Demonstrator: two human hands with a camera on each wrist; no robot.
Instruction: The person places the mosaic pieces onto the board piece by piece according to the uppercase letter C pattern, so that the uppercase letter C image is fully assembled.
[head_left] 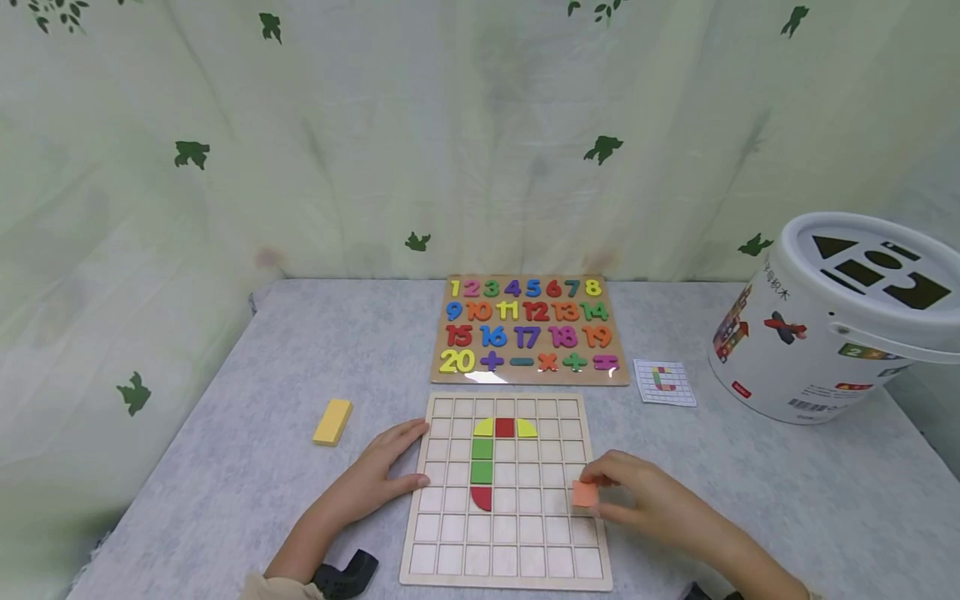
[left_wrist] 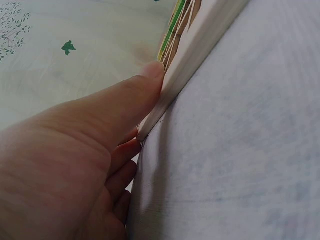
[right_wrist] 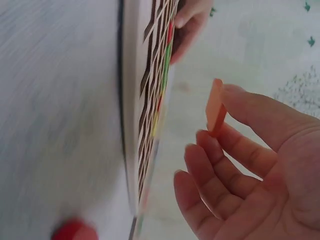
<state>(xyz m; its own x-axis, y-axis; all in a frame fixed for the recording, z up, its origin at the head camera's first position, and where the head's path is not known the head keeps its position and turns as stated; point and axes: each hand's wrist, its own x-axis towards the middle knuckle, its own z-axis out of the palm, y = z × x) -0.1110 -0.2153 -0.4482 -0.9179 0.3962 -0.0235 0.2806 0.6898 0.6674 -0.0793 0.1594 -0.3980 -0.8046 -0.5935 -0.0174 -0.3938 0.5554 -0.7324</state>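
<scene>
A wooden grid board (head_left: 506,560) lies flat on the table. In its cells sit a red square tile (head_left: 505,427) between two yellow quarter-round tiles (head_left: 484,428), green square tiles (head_left: 482,449) below, and a red quarter-round tile (head_left: 482,498) at the bottom. My left hand (head_left: 367,483) rests at the board's left side; its thumb and fingertips touch the edge, fingers loosely extended. Over the right edge my right hand (head_left: 645,492) pinches an orange square tile (head_left: 584,493) between thumb and index finger. The right wrist view shows this orange tile (right_wrist: 216,107) held on edge, other fingers spread.
Behind the board lies a number puzzle (head_left: 531,330). A small card (head_left: 664,382) printed with a coloured grid pattern is to its right. The large white bucket (head_left: 832,333) with a shape-cutout lid stands at the right. A yellow block (head_left: 332,422) lies left of the board.
</scene>
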